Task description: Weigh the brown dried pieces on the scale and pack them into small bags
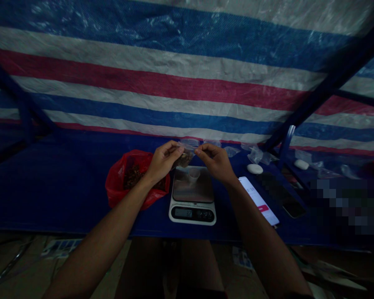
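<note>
Between my two hands hangs a small clear zip bag with brownish pieces in its lower part. My left hand pinches its left top corner between thumb and fingers. At the top right corner, my right hand is closed on the bag's edge. Just below sits a white digital scale with a metal plate and a lit display. A small clear cup stands on that plate. To the left, partly behind my left forearm, an open red plastic bag holds many dark brown pieces.
Several clear plastic bags lie along the back of the blue table. A lit phone, a dark phone and a white oval object lie to the right. A striped tarp hangs behind, with blue frame bars.
</note>
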{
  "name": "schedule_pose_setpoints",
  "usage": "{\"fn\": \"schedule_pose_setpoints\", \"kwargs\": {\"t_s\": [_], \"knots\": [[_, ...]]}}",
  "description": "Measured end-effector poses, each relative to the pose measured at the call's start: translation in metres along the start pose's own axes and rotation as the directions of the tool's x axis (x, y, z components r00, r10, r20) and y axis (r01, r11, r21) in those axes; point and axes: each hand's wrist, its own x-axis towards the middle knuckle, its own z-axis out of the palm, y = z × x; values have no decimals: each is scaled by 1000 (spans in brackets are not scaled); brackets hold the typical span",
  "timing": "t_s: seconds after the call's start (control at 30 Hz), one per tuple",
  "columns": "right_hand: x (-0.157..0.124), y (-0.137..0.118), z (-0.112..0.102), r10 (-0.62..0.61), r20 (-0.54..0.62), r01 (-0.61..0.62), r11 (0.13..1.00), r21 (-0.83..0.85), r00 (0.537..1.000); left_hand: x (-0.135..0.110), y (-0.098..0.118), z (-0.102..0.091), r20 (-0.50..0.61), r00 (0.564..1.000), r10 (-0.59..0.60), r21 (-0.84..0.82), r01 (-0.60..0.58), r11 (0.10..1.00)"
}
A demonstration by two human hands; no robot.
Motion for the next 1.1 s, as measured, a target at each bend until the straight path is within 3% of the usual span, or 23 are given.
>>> {"fn": "schedule_pose_setpoints", "kwargs": {"t_s": [0.23, 0.53, 0.9, 1.1], "knots": [[-2, -7, 5, -88, -5, 88, 996, -17, 996, -1, 7, 2, -101, 994, 31, 61, -25, 998], [-4, -9, 11, -120, -33, 119, 992, -35, 992, -2, 3, 3, -102, 992, 74, 102, -63, 993], [-7, -16, 16, -75, -3, 75, 997, -22, 997, -5, 5, 4, -63, 997, -36, 26, 37, 999], [-8, -12, 18, -91, 21, 91, 995, -30, 996, -5, 0, 4, -10, 1000, -13, 69, 14, 998]]}}
